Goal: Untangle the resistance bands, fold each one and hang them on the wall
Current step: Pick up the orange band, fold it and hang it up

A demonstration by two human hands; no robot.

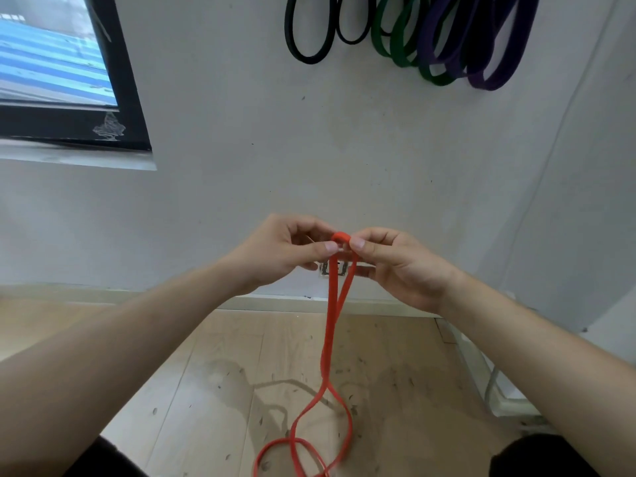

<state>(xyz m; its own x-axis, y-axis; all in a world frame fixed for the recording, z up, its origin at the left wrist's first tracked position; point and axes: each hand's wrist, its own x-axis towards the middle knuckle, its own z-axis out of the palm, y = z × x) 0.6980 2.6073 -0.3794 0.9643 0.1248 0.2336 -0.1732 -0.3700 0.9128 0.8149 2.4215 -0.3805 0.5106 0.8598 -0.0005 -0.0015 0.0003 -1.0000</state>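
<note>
A red resistance band (pixel 330 325) hangs from my two hands down to the wooden floor, where its lower part lies in loose loops. My left hand (pixel 278 253) pinches the band's top fold from the left. My right hand (pixel 395 263) pinches the same fold from the right, thumb against it. The two hands almost touch in front of the white wall. High on the wall hang black bands (pixel 309 36), green bands (pixel 402 39) and purple bands (pixel 488 46) in folded loops.
A dark-framed window (pixel 69 80) is at the upper left. A wall socket (pixel 330 270) sits low on the wall behind the band. A white baseboard (pixel 275 301) meets the wooden floor (pixel 213 390). A white frame (pixel 499 394) stands at the right.
</note>
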